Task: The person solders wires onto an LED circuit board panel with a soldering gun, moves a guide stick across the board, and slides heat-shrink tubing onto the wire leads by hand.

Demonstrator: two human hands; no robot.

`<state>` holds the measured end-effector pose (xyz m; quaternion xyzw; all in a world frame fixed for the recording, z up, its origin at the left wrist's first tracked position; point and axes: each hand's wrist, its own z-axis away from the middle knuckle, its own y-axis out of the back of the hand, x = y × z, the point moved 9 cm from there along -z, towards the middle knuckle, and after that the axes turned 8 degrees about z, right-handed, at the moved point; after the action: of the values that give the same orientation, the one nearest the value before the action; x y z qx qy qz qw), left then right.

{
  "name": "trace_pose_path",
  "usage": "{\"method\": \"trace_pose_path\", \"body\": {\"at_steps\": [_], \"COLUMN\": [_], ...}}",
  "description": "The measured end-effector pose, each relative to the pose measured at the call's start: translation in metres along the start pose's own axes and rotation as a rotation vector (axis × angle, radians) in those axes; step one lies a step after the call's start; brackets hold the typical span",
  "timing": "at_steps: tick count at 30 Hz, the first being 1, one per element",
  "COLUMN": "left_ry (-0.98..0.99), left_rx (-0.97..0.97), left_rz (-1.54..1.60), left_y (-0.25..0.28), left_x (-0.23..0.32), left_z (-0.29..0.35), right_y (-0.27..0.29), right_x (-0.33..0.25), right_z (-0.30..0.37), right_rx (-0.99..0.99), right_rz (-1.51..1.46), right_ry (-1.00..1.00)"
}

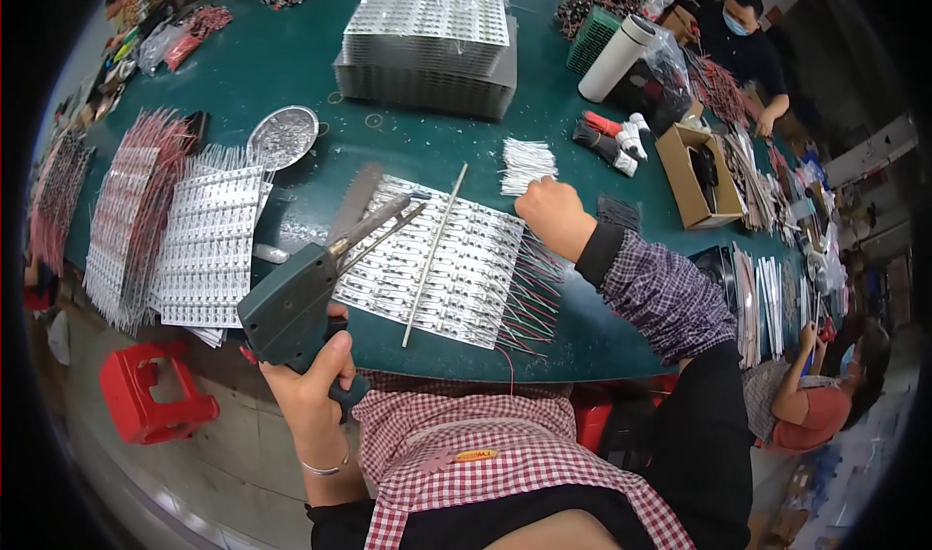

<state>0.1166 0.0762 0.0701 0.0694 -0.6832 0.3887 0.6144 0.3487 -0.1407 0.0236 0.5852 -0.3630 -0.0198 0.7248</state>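
My left hand (pixel 313 380) is wrapped round the grip of a dark green soldering gun (pixel 289 302), whose metal tip points over the left part of a white circuit board panel (pixel 456 259). A thin pale rod (pixel 434 259) lies across this panel. Red and black wires (pixel 534 293) stick out along the panel's right edge. My right hand (pixel 555 218) is closed, fingers bent down at the near end of a pile of short white wires (pixel 527 162). Its fingertips are hidden, so what they pinch does not show. A bundle of short black wires (pixel 618 212) lies just right of that hand.
Stacked panels (pixel 427 65) stand at the back of the green table (pixel 408 142). Wired panels (pixel 209 249) and a metal dish (pixel 282 137) are on the left. A white flask (pixel 616 60) and a cardboard box (pixel 697 176) stand right. Other people sit around. A red stool (pixel 155 395) is below left.
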Motion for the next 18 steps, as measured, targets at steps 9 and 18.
{"method": "trace_pose_path", "body": {"at_steps": [9,18], "left_ry": [0.140,0.130], "left_rx": [-0.059,-0.005], "left_rz": [0.048,-0.003], "left_y": [-0.017,-0.025], "left_x": [-0.035,-0.039], "left_z": [-0.010,-0.018], "right_y": [0.003,-0.027], "right_x": [0.024,0.036], "right_z": [0.017,0.001], "right_rx": [0.283,0.387], "right_rz": [-0.879,-0.618], "right_ry": [-0.265,-0.332]}}
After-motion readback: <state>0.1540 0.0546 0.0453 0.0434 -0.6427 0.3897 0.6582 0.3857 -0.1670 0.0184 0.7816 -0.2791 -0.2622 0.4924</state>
